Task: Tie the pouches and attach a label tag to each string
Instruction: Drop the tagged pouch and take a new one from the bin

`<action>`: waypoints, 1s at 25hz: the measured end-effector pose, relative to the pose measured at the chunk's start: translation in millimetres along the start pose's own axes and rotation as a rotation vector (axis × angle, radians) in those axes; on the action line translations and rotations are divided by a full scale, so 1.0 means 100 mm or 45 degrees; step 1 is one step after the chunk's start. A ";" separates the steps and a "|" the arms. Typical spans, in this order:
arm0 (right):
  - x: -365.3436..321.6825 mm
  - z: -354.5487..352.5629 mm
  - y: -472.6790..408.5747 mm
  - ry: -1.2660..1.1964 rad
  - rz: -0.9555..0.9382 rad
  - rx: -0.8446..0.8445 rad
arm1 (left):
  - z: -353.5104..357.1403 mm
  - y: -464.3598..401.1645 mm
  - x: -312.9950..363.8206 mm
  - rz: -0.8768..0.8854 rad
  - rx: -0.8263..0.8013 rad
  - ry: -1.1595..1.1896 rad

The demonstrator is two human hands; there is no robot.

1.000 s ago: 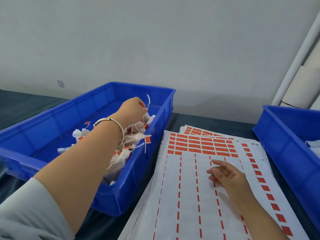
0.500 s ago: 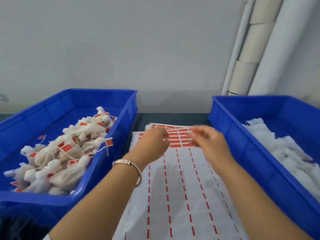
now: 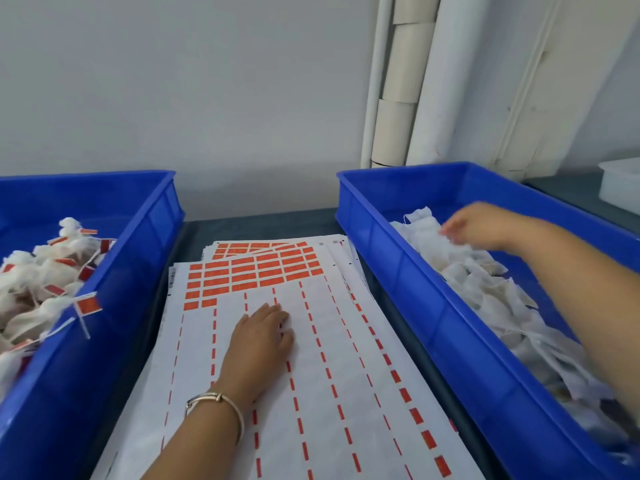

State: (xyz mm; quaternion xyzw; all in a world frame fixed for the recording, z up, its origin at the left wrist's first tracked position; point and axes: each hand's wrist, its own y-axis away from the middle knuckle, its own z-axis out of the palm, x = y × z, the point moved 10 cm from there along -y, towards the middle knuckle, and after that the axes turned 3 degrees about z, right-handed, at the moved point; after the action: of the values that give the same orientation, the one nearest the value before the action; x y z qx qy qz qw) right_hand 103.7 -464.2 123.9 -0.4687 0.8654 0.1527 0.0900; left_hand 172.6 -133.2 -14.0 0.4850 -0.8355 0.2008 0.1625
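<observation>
Pouches (image 3: pixel 478 282) in two blue bins (image 3: pixel 408 271), one label-sheet stack (image 3: pixel 329 375) between.

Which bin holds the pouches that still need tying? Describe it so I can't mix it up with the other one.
Start at the label sheet in the middle of the table. The bin you want is the blue right bin, where the right hand reaches in. Its pouches are plain white, while the left bin holds tied pouches with orange tags.
</observation>
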 end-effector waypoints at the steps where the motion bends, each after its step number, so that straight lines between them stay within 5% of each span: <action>1: 0.18 0.21 0.01 0.188 0.009 -0.136 | 0.00 0.00 0.00 -0.004 -0.001 -0.003; 4: 0.49 0.62 0.03 0.104 0.050 -0.321 | 0.00 0.00 0.00 -0.027 -0.006 0.000; 15: 0.47 0.65 -0.13 0.258 0.041 0.043 | -0.02 0.03 0.00 -0.063 -0.030 0.057; 25: 0.06 -0.28 0.46 -0.729 -0.060 0.585 | -0.05 0.04 0.00 -0.058 0.002 0.127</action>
State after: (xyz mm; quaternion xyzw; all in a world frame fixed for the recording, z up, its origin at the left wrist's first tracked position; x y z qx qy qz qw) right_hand 61.1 -455.0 156.1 -0.3945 0.8058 0.0772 0.4349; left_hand 169.9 -128.9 -9.9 0.4935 -0.8149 0.2215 0.2080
